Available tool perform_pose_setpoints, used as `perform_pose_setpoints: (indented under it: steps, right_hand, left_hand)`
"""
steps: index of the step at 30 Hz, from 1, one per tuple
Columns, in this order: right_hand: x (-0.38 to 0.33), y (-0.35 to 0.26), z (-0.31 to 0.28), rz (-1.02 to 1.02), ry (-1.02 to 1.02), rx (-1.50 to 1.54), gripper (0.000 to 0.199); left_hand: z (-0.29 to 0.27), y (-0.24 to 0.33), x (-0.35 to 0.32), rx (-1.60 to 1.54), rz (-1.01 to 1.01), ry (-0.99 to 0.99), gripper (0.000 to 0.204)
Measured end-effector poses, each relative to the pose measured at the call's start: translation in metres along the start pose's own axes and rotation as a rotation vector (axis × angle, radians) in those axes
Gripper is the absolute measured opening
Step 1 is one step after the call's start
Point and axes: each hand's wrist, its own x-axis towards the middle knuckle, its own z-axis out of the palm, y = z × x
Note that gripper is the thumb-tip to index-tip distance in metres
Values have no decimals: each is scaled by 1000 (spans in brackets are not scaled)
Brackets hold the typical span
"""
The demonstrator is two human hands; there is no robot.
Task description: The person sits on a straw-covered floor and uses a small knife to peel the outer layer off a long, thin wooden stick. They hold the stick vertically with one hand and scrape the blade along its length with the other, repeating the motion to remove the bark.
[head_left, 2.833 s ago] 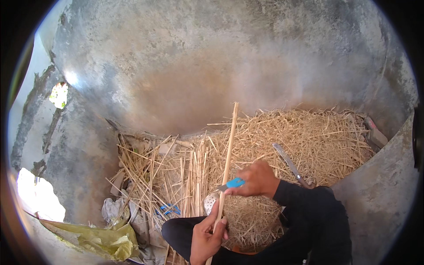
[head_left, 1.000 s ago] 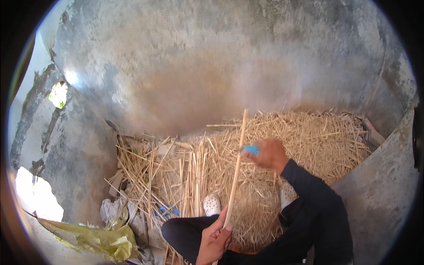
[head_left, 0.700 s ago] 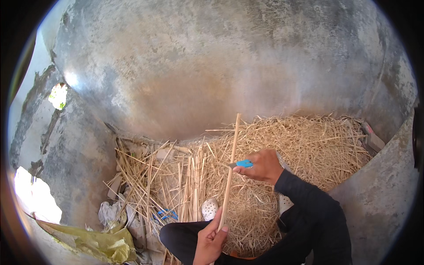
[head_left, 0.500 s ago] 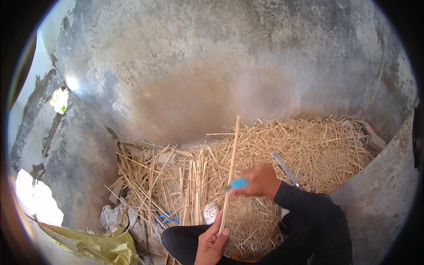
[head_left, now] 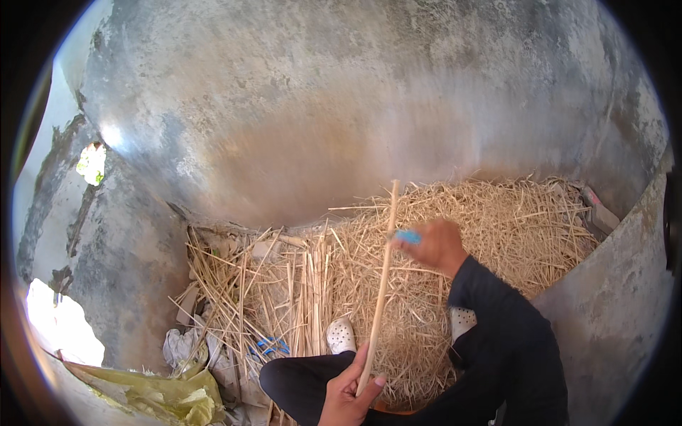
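Observation:
A long pale wooden or bamboo stick [head_left: 384, 284] slants upward in front of me. Its lower end is gripped between the thumb and fingers of my left hand [head_left: 352, 392]. My right hand [head_left: 437, 245] is closed around a small blue tool [head_left: 408, 236], which meets the upper part of the stick. Motion smears the tool, so its exact kind does not show. Beneath both hands spreads a thick heap of straw-coloured shavings [head_left: 497, 220].
Loose pale sticks [head_left: 309, 305] lie left of the shavings. Beyond stands a curved grey wall [head_left: 320, 106]. A yellowish plastic sheet [head_left: 163, 394] is at lower left, a blue object [head_left: 270, 346] near the sticks. A white perforated shoe [head_left: 341, 335] shows by my knee.
My right hand has moved up and away along the stick with the blue tool. The stick has shifted slightly right. The metal blade that lay beside my right hand is now hidden behind my arm.

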Motion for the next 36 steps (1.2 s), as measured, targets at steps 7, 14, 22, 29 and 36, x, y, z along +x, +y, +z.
perform_pose_setpoints:
  steps: [7, 14, 22, 29, 36]
  right_hand:
    - [-45, -60, -1, -315, 46, 208, 72]
    - [-20, -28, 14, -88, 88, 52, 78]
    - [-6, -10, 4, -260, 184, -5, 71]
    - [11, -1, 14, -315, 240, -17, 72]
    - [24, 32, 20, -176, 192, -132, 73]
  left_hand:
    - [-11, -13, 11, -96, 9, -16, 53]
    - [-8, -16, 7, -16, 94, 2, 52]
    - [-13, -15, 0, 61, 48, -25, 52]
    - [-13, -12, 2, 55, 37, -9, 51]
    - [-11, -23, 9, -128, -38, -18, 57]
